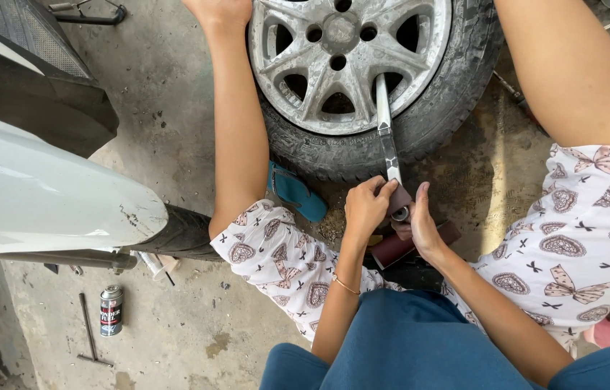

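The fingers of the left hand (366,206) are curled shut around the near end of a long metal wrench (389,148), with a scrap of maroon sandpaper (400,197) pinched against it. The right hand (420,224) is pressed flat-ish on the other side, fingers mostly straight, thumb tucked under (how firmly anything is gripped there can't be told). The wrench's far end is laid into the spokes of a dusty alloy wheel (348,58) lying on the concrete floor (168,94). A maroon roll (399,249) is seen just below the hands. Over by the floor's lower-left corner, a spray can (111,310) is stood beside a thin metal rod (89,328).
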